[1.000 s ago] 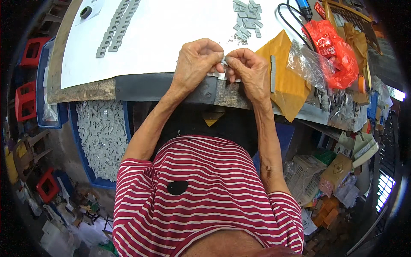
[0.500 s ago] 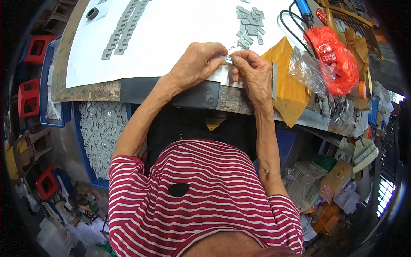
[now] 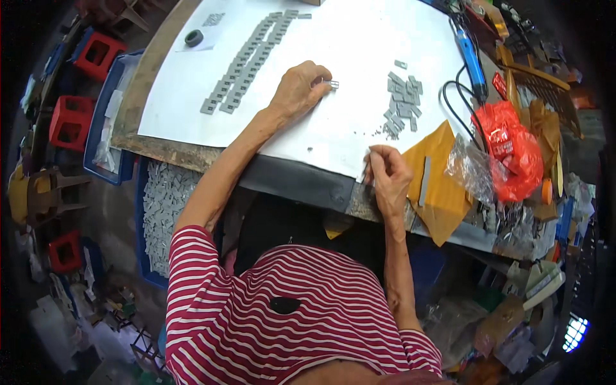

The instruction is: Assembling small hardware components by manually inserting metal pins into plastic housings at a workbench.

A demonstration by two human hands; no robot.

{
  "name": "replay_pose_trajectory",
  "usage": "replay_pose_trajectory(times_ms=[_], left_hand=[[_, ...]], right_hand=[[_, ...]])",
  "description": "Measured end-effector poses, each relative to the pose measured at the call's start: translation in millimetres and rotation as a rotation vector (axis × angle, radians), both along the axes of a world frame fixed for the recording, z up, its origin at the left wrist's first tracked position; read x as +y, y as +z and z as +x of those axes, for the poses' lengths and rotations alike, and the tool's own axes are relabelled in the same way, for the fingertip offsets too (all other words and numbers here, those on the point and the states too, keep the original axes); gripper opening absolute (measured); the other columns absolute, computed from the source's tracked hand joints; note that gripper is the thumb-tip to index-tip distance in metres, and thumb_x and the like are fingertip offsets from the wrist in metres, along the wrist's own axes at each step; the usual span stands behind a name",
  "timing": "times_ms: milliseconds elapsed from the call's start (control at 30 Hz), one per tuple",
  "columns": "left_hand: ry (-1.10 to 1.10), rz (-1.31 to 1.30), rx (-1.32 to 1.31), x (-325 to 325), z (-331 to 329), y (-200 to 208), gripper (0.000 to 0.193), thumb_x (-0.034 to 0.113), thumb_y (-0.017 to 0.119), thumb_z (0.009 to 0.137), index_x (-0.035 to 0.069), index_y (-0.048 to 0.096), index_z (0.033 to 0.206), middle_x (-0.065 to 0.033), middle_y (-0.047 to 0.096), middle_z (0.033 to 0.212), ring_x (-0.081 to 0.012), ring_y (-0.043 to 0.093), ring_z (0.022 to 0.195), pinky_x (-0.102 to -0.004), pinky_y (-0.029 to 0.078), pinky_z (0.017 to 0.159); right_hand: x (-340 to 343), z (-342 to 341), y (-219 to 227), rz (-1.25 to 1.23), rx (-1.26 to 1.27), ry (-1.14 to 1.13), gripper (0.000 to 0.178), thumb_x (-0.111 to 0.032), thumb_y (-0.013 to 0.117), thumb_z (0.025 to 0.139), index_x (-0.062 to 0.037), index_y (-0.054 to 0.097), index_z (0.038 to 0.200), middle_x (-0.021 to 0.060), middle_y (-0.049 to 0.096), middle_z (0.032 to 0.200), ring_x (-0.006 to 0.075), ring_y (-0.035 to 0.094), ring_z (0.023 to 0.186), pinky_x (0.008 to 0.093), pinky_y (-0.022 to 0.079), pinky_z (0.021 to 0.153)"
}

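In the head view, the fingers of my left hand (image 3: 299,91) pinch a small grey metal piece (image 3: 333,85) between thumb and forefinger, out over the white sheet (image 3: 340,51) that covers most of my worktop (image 3: 301,176). The piece juts to the right of my fingertips, between the neat slanting rows of grey plates (image 3: 247,64) on my left and the loose pile of grey plates (image 3: 404,99) on my right. My right hand (image 3: 390,172) is well apart from it, low by the front edge, just beside the yellow envelope (image 3: 443,215); its fingers are curled in, and whether they grasp something tiny I cannot tell from here.

To handle this piece well, I judge a light pinch near its end is best, with the rest left free so I can see which way it faces. Pressing too hard could make something this small twist or spring away. A level wrist and a forearm lifted clear of the rows would save their even line. My right fingers do best to stay off the tiny dark bits (image 3: 391,133) below the pile, since a brush of the knuckles could scatter them. The blue-handled tool (image 3: 471,61) and its black cord (image 3: 447,102) lie far enough right not to hinder me.
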State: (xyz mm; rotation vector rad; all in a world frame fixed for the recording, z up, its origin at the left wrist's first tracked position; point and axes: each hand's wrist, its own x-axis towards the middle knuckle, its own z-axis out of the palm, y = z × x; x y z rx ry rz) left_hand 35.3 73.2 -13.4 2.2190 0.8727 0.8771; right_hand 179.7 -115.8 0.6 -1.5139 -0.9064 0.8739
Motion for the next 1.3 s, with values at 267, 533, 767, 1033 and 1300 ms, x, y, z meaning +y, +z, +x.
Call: replay_pose_trajectory(times_ms=[267, 533, 767, 1033, 1300], left_hand=[[0.200, 0.094, 0.027, 54.5, -3.2, -15.8, 0.019, 0.014, 0.062, 0.071, 0.000, 0.064, 0.084, -0.0117, 0.053, 0.075, -0.0214, 0.052, 0.067, -0.0312, 0.043, 0.064], [0.300, 0.219, 0.087, 96.2, 5.8, -21.8, 0.016, 0.012, 0.062, 0.070, 0.001, 0.065, 0.083, -0.0131, 0.055, 0.080, -0.0251, 0.055, 0.071, -0.0333, 0.044, 0.067], [0.376, 0.356, 0.175, 117.5, 16.3, -20.1, 0.010, 0.010, 0.064, 0.071, 0.003, 0.066, 0.077, -0.0119, 0.058, 0.080, -0.0276, 0.057, 0.076, -0.0360, 0.045, 0.070], [0.461, 0.480, 0.248, 136.0, 22.1, -26.3, 0.010, 0.014, 0.063, 0.072, 0.010, 0.064, 0.080, -0.0066, 0.059, 0.081, -0.0254, 0.058, 0.078, -0.0402, 0.042, 0.068], [0.471, 0.594, 0.232, 146.6, 26.7, -33.1, 0.008, 0.013, 0.058, 0.074, 0.010, 0.064, 0.078, -0.0074, 0.061, 0.078, -0.0253, 0.059, 0.076, -0.0431, 0.042, 0.069]], right_hand=[[-0.8, -3.2, -6.7, -0.002, -0.096, 0.019, 0.010, -0.006, 0.051, 0.086, 0.0012, 0.056, 0.092, 0.0021, 0.056, 0.071, 0.0049, 0.047, 0.052, 0.0178, 0.038, 0.046], [1.9, -3.2, -16.7, 0.060, -0.239, -0.026, 0.007, 0.001, 0.053, 0.080, 0.0033, 0.056, 0.086, 0.0064, 0.053, 0.067, 0.0100, 0.048, 0.056, 0.0235, 0.039, 0.051], [-0.1, -0.4, -22.5, 0.063, -0.386, 0.021, 0.008, -0.004, 0.050, 0.086, 0.0007, 0.054, 0.091, -0.0007, 0.051, 0.066, 0.0040, 0.045, 0.054, 0.0179, 0.036, 0.048], [0.2, -2.8, -15.4, 0.092, -0.438, 0.015, 0.007, 0.000, 0.050, 0.083, 0.0014, 0.055, 0.088, 0.0007, 0.050, 0.066, 0.0058, 0.045, 0.053, 0.0199, 0.036, 0.048], [2.8, -3.9, -7.3, 0.078, -0.392, -0.007, 0.009, 0.004, 0.054, 0.077, 0.0026, 0.056, 0.086, 0.0089, 0.051, 0.069, 0.0136, 0.046, 0.051, 0.0252, 0.037, 0.048]])
